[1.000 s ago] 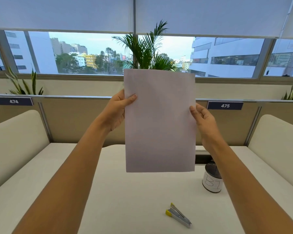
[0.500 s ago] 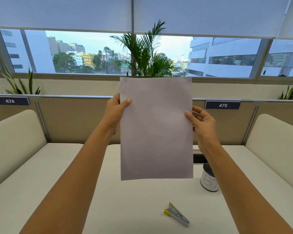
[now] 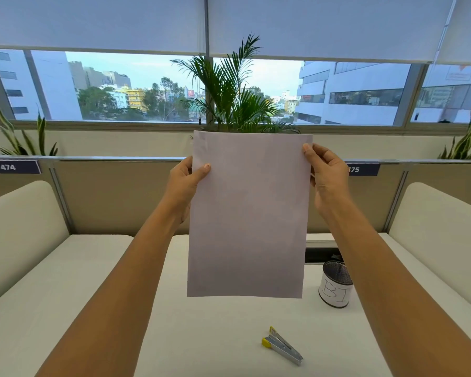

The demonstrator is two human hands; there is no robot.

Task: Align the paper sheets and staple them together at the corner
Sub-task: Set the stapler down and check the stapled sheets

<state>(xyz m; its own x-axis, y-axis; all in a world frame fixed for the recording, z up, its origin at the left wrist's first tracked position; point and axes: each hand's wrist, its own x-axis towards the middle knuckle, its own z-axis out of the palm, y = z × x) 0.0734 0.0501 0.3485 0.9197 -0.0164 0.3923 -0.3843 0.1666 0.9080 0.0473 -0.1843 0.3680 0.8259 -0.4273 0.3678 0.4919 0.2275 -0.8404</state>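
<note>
Desk (image 3: 215, 336): a smooth, matte white surface filling the lower frame, bounded by beige partition panels.

Paper sheets (image 3: 248, 213): a flat, rectangular pale stack held upright in mid-air at frame centre, above the desk and touching nothing but the two hands. A slight offset between sheets shows at the upper left corner. Compared with half a second ago, the stack sits lower in the frame, its top edge now barely overlapping the base of the palm plant (image 3: 229, 93) behind it.

Left hand (image 3: 186, 183): closed on the left edge of the stack near the top, thumb pressed flat on the front face and fingers behind.

Right hand (image 3: 328, 176): pinching the right edge; it has climbed from mid-edge to just under the upper right corner, thumb tip on the front.

Pen holder (image 3: 336, 284): a dark mesh cylinder wrapped in a white label, standing on the desk at lower right of the sheets.

Stapler (image 3: 282, 345): a small metallic wedge with yellow ends, lying on the desk below the sheets, well apart from both hands.
</note>
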